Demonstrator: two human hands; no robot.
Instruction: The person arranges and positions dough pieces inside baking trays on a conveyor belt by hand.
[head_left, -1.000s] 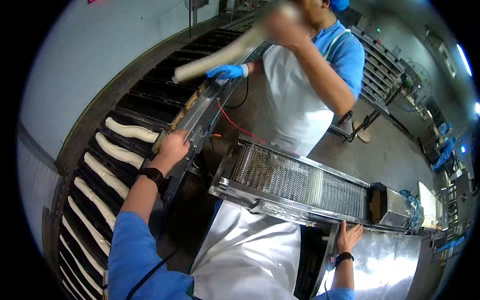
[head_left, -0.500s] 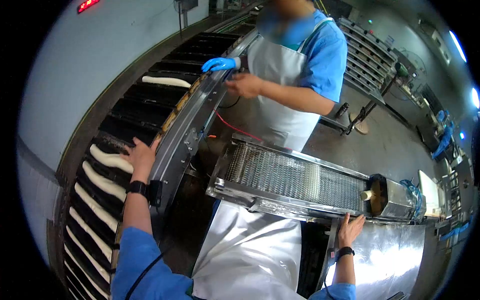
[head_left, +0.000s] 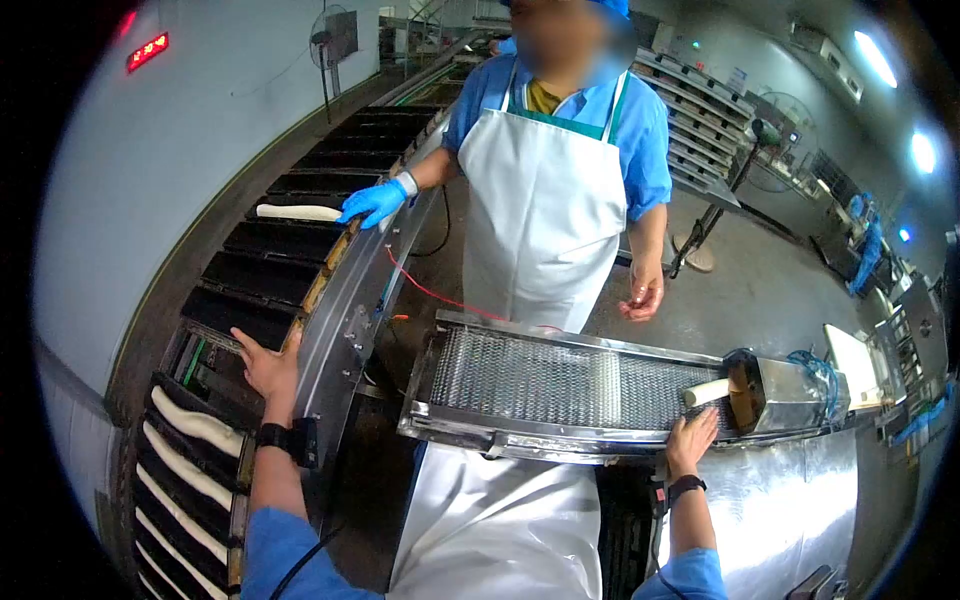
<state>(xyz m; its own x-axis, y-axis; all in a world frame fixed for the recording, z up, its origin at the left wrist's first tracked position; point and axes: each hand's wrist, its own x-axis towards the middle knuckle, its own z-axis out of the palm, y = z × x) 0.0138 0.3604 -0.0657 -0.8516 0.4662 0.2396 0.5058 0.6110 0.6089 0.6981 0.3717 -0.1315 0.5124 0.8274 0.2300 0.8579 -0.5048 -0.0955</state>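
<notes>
the head-worn camera looks forward and down.

At ten o'clock, we find the display [head_left: 148,53] too blurred; at four, the box [head_left: 800,395] seemingly hides the dough's [head_left: 704,393] end.

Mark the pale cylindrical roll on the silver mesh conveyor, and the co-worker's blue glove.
Pale cylindrical roll [head_left: 707,392], head view: middle of its side.
Co-worker's blue glove [head_left: 373,204], head view: its back.
</notes>
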